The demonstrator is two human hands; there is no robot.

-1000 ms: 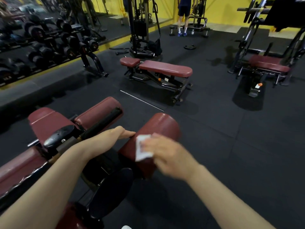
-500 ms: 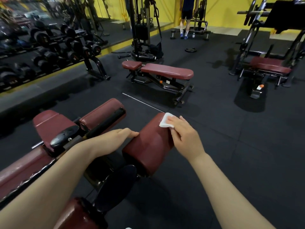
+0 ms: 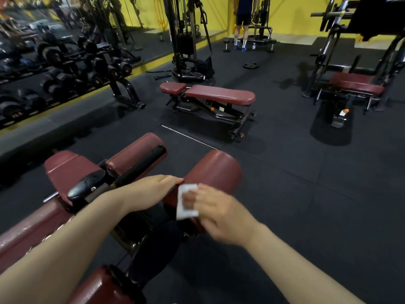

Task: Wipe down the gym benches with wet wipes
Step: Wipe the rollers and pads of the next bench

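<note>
- Currently R hand (image 3: 215, 212) is gripping wet wipe (image 3: 185, 201), pressing it on maroon roller pad (image 3: 213, 170).
- L hand (image 3: 151, 189) is resting flat, grip released, beside pad.

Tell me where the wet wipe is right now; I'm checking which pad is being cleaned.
In the head view, the wet wipe is low and centre, under the right hand against the near end of the right roller pad, just right of the left hand.

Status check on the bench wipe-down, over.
Right hand pressing wet wipe onto maroon roller pad, blurred. Left hand resting flat beside it. Nothing in the way.
</note>
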